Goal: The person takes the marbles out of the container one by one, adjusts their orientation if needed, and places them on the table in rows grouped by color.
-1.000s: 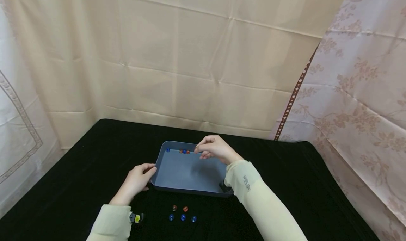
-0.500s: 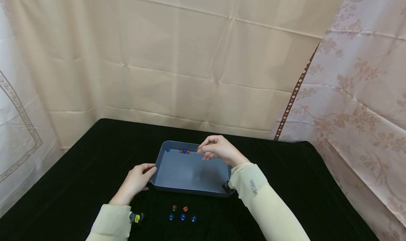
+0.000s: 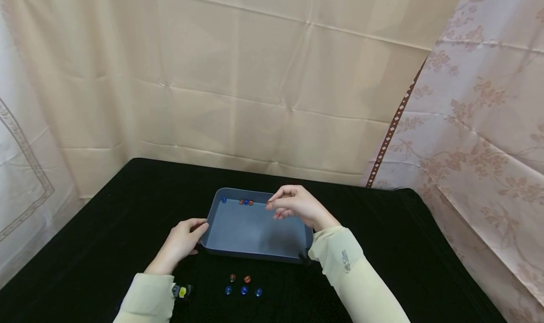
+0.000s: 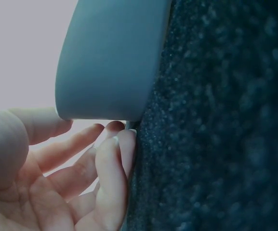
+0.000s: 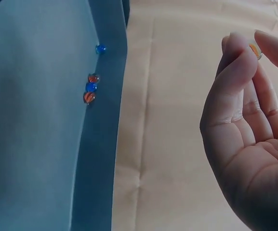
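Note:
In the head view my right hand (image 3: 299, 205) is raised over the right part of a blue-grey tray (image 3: 259, 228). Thumb and index fingertip pinch an orange-streaked clear glass marble (image 5: 255, 49), plain in the right wrist view. My left hand (image 3: 180, 242) holds the tray at its left side, thumb at the rim and the other fingers lower by the cloth. Inside, along the far wall, lie a lone blue marble (image 3: 224, 200) and a short row of an orange marble (image 3: 241, 201), a blue marble (image 3: 246, 202) and another orange marble (image 3: 250, 202).
Before the tray on the black cloth (image 3: 382, 257) lie two orange marbles, one duller (image 3: 232, 278), one brighter (image 3: 247, 279). Nearer me is a line of three blue marbles, its middle blue marble (image 3: 244, 290) below them. A beige curtain (image 3: 238, 101) hangs behind the table.
My right hand, with the orange marble, has drifted right and slightly nearer, away from the row of marbles. The left hand and the marbles on the cloth stay put.

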The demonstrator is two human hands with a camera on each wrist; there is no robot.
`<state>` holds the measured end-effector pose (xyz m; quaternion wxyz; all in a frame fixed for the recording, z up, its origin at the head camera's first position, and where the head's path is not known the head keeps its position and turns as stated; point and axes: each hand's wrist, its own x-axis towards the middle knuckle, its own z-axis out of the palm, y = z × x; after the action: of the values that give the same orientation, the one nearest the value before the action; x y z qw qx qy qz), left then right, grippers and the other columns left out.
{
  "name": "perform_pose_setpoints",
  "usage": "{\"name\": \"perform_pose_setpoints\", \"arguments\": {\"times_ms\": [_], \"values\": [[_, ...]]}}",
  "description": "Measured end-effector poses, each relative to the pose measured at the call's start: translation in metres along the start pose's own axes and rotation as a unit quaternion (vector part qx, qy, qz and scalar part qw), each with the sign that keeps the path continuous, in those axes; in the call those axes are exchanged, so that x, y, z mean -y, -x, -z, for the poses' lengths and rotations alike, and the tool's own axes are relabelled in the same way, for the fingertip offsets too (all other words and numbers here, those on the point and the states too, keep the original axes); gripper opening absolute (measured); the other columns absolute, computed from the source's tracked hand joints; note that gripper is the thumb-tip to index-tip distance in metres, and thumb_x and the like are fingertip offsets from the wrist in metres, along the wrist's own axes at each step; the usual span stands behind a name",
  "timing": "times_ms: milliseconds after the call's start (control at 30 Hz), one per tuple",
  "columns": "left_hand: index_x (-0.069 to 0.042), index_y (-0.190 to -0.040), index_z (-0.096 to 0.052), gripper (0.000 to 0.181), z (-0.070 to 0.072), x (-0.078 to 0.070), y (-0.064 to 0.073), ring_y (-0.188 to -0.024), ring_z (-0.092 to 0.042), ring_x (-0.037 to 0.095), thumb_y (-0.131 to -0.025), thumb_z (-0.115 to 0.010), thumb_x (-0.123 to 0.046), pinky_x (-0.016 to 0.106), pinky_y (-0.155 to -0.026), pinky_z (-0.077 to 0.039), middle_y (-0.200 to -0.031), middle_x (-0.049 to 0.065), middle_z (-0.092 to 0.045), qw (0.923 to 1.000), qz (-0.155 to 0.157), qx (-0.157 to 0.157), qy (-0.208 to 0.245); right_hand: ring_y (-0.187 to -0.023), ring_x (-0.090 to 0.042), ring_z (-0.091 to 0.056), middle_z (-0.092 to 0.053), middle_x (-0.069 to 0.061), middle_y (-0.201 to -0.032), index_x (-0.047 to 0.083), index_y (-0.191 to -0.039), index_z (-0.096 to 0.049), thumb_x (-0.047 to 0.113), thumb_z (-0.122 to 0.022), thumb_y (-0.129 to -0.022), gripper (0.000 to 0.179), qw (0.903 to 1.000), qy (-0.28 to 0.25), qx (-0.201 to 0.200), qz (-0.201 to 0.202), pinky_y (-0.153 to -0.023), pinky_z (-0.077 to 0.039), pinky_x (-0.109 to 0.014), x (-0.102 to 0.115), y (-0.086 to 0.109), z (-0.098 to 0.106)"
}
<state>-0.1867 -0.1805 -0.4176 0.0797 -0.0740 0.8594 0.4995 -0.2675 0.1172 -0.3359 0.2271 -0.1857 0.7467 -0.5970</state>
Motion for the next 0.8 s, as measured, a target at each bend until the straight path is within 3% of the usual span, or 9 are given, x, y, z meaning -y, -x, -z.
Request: {"name": "perform_pose_setpoints", "arguments": {"times_ms": [467,800], "values": [[0.004,-0.137,-0.052,0.045,0.0,0.0,-0.001,-0.095,-0.066,0.024,-0.104,-0.048,-0.027,0.04,-0.073,-0.062,-0.118,0.021,-0.065,1.0,-0.005,0.0,-0.004,-0.071,-0.015,-0.069,-0.075,-0.004,-0.092,0.01,-0.091,-0.07,0.014,-0.072,-0.089,0.004,0.9993,-0.036,-0.008,-0.003,-0.071,-0.06,-0.031,-0.009,0.014,-0.004],[0.003,-0.137,-0.051,0.045,0.001,0.0,0.001,-0.095,-0.066,0.024,-0.104,-0.047,-0.026,0.039,-0.073,-0.061,-0.118,0.02,-0.065,1.0,-0.002,0.001,-0.003,-0.071,-0.014,-0.068,-0.074,-0.001,-0.092,0.011,-0.091,-0.07,0.016,-0.073,-0.088,0.006,0.9985,-0.052,0.014,0.001,-0.071,-0.06,-0.031,-0.015,0.026,-0.013]]}}
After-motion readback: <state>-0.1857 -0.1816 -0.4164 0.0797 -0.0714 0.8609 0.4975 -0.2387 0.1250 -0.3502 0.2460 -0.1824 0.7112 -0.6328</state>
